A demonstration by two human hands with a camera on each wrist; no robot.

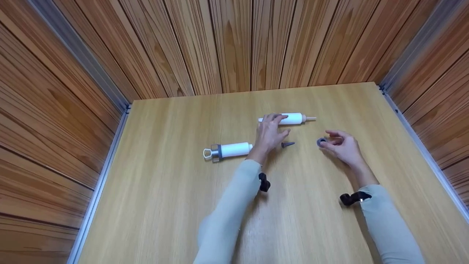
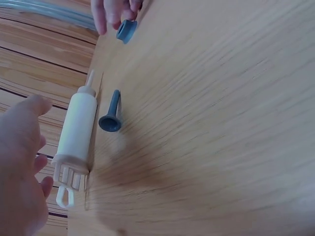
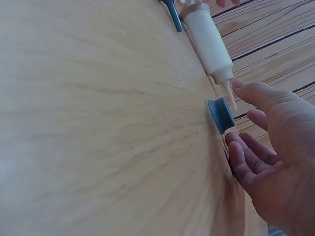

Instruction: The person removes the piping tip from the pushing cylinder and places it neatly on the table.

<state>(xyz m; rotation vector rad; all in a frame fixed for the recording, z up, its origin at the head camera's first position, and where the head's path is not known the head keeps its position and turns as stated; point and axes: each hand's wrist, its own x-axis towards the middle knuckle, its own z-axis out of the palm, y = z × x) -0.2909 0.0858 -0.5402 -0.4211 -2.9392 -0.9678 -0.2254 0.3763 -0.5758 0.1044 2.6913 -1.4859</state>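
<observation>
My left hand, fingers apart, is over the handle end of a white syringe with a beige collar and thin nozzle. In the left wrist view that hand is beside the syringe barrel; I cannot tell if it touches. A dark grey cone-shaped nozzle lies near its thumb. My right hand is at a dark grey ring collar. The right wrist view shows the ring between the thumb and the loosely bent fingers, the thumb apart from it.
A second white syringe with a grey collar and loop handle lies left of my left forearm. The wooden table is bounded by plank walls at the back and sides. Dark wrist cameras sit on both sleeves.
</observation>
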